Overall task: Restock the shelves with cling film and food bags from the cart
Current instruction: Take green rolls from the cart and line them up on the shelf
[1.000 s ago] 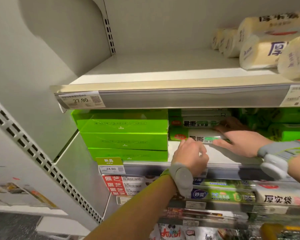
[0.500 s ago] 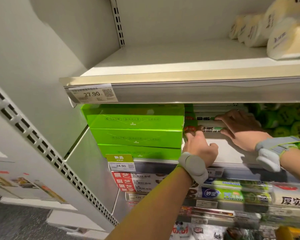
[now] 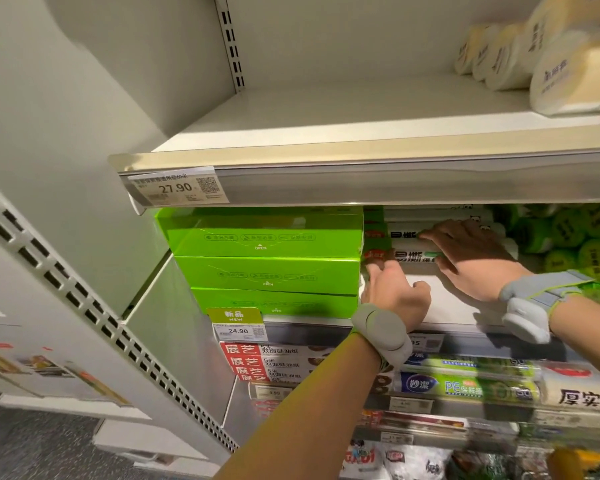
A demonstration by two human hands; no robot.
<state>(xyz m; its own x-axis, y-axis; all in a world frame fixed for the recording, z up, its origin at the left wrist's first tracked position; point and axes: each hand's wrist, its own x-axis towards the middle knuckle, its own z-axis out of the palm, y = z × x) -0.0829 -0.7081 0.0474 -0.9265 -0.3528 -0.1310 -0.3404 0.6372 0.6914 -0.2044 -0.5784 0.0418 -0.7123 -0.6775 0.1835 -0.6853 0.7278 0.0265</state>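
Note:
Stacked cling film rolls [image 3: 407,257], white with red and green labels, lie deep on the middle shelf [image 3: 444,308] beside a stack of green boxes [image 3: 267,237]. My right hand [image 3: 475,263] lies flat against the fronts of the two lower rolls, fingers straight and pointing left. My left hand [image 3: 395,294] reaches in below it, its fingertips at the left end of the bottom roll; it holds nothing. Both wrists wear grey bands. The rolls' right ends are hidden behind my right hand.
Green rolls [image 3: 568,237] fill the shelf's right side. The upper shelf [image 3: 326,109] carries cream packs [image 3: 568,74] at the right. Below are red boxes [image 3: 257,362] and PE film rolls [image 3: 465,386]. A perforated white panel [image 3: 84,299] stands at the left.
Both hands have moved deeper into the shelf, pushing the bottom roll back against the stack. My view has shifted closer and slightly left.

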